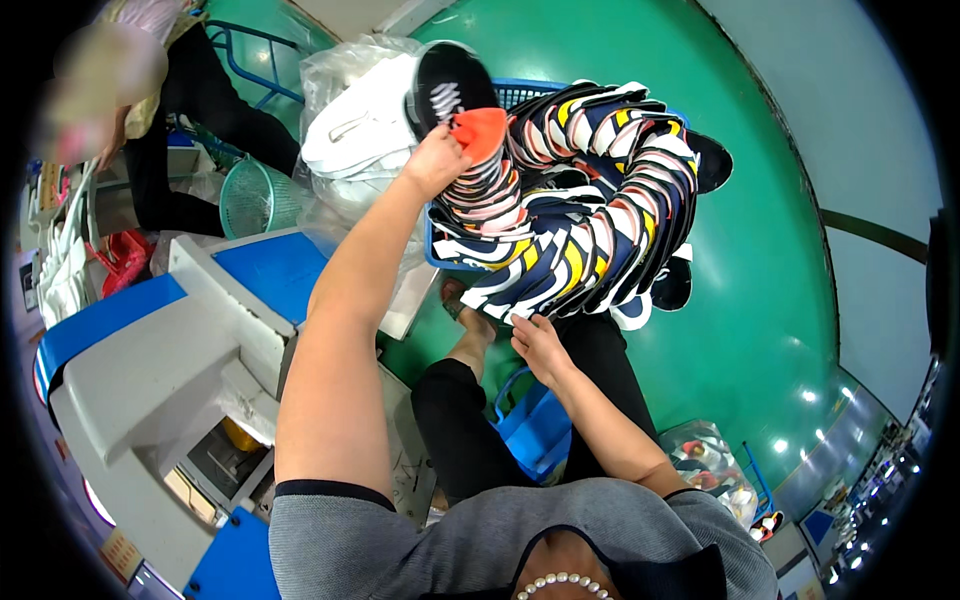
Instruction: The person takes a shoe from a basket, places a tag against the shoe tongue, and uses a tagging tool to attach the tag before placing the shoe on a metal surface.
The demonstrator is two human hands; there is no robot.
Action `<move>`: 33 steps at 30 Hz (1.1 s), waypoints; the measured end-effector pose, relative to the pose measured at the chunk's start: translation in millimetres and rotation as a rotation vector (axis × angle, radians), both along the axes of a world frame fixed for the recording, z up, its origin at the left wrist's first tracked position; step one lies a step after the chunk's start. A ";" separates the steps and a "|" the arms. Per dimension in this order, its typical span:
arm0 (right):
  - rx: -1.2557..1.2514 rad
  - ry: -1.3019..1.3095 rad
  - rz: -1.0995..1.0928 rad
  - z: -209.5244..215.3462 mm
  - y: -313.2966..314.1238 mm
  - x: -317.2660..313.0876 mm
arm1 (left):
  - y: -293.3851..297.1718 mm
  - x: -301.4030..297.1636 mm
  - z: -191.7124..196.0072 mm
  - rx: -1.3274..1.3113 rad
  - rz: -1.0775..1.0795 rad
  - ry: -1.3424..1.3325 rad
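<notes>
My left hand (440,160) reaches far forward with its fingers closed on the edge of an orange fabric piece (480,135), at the end of a stacked row of cut shoe pieces. Just beyond it is a black rounded piece (445,75) with white marks; I cannot tell if the two are joined. A long curved stack of shoe pieces (600,240) in white, navy, yellow and pink fills a blue basket (525,92) and overhangs its near side. My right hand (540,350) is at the stack's near edge, fingers stretched out and holding nothing; contact is unclear.
White pieces in clear plastic (360,125) lie left of the basket. A grey and blue machine (225,290) stands on my left. A blue stool (535,425) is between my legs. Another person (190,110) works at the far left beside a green basket (255,198).
</notes>
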State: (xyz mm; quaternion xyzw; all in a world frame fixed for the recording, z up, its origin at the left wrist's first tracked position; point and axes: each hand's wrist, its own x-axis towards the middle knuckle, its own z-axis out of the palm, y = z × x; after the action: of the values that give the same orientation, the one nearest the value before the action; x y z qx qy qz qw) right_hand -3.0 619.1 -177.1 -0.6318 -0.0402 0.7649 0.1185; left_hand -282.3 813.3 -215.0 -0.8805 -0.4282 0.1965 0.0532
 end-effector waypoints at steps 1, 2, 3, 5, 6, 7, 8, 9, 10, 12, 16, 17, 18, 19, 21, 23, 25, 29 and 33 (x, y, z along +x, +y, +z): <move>-0.045 -0.057 0.011 -4.0 2.7 -1.9 | -2.3 2.0 -8.1 -0.044 0.125 0.042; -0.027 -0.058 0.107 -8.3 4.4 -1.4 | -7.2 1.7 -14.6 0.040 0.163 0.142; 0.087 -0.117 0.206 -30.3 -2.1 4.9 | -11.1 1.3 -20.2 0.126 0.202 0.243; 0.311 -0.222 0.409 -65.2 -15.0 12.0 | -12.3 10.9 -13.5 -0.019 0.233 0.251; 0.312 -0.352 0.550 -64.9 -16.6 15.8 | -14.9 15.6 -3.9 -0.042 0.180 0.204; 0.335 -0.247 0.429 -61.1 -14.3 11.2 | -18.9 17.2 2.5 -0.055 0.137 0.158; 0.357 -0.142 0.305 -59.8 -14.0 4.9 | -28.7 15.6 -8.9 0.039 0.059 0.091; 0.377 -0.039 0.180 -57.6 -12.5 -1.1 | -31.2 13.9 -17.3 -0.052 0.074 0.029; 0.367 0.007 0.160 -52.2 -5.9 -7.3 | -27.4 8.6 -17.4 -0.148 0.115 -0.007; 0.305 -0.055 0.180 -48.0 1.9 -20.2 | -2.0 0.8 -16.0 -0.412 0.270 -0.052; 0.394 -0.240 0.092 -55.5 14.4 -22.9 | 12.3 -10.2 -36.4 -0.421 0.340 -0.258; 0.489 -0.347 0.055 -72.4 6.5 -28.3 | 8.7 -5.6 -36.8 -0.365 0.257 -0.306; 0.497 -0.307 0.036 -87.0 1.5 -24.0 | 5.3 0.1 -37.2 -0.336 0.280 -0.292; 0.501 -0.264 0.026 -80.3 9.6 -28.0 | 0.1 3.2 -40.4 -0.373 0.368 -0.371; 0.389 -0.164 -0.015 -83.0 16.2 -26.0 | -17.2 13.1 -44.6 -0.483 0.624 -0.580; 0.373 -0.042 -0.167 -90.2 14.1 -27.0 | -25.1 15.5 -37.0 -0.559 0.716 -0.684; 0.370 0.034 -0.155 -90.9 16.9 -22.6 | -29.3 11.5 -32.5 -0.570 0.739 -0.747; 0.388 0.129 -0.131 -68.7 11.9 -4.2 | -38.8 11.5 -4.7 -0.671 0.903 -0.737; 0.376 0.294 -0.209 -46.9 15.8 1.5 | -67.5 -2.7 7.8 -0.711 1.108 -1.010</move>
State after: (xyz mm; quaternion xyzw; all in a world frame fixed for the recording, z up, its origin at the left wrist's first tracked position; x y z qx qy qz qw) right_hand -1.5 634.9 -224.0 -0.4816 -0.0984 0.8113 0.3166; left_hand -285.0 745.8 -207.2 -0.4885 -0.6846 -0.1013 -0.5314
